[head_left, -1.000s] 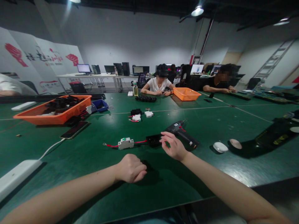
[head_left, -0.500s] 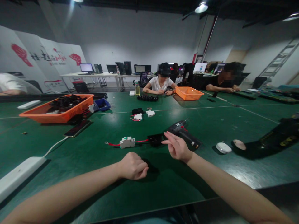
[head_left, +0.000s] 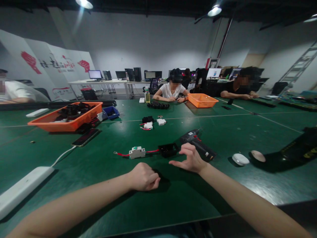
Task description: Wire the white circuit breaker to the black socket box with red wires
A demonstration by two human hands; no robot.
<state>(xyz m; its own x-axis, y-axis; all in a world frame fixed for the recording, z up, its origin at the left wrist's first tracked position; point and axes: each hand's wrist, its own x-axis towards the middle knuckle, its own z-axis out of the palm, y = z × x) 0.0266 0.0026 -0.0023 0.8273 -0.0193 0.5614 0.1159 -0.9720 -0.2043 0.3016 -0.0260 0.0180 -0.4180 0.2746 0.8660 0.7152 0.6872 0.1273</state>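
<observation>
My left hand rests on the green table in a closed fist; whether anything is inside it is hidden. Thumb and fingers apart, my right hand is held just right of a black open box and holds nothing. A red wire joins that box to a white breaker with a green switch. On the breaker's left side another red wire ends in a metal lug. Behind my right hand lies a dark power screwdriver.
An orange basket of black parts, a blue bin and a phone are at the left. Farther back are white breakers and an orange tray. Round white lids lie at the right. Several people sit around.
My right thumb has spread away from the fingers, and the hand has drawn slightly back from the black box. My left fist looks the same. The view has shifted slightly.
</observation>
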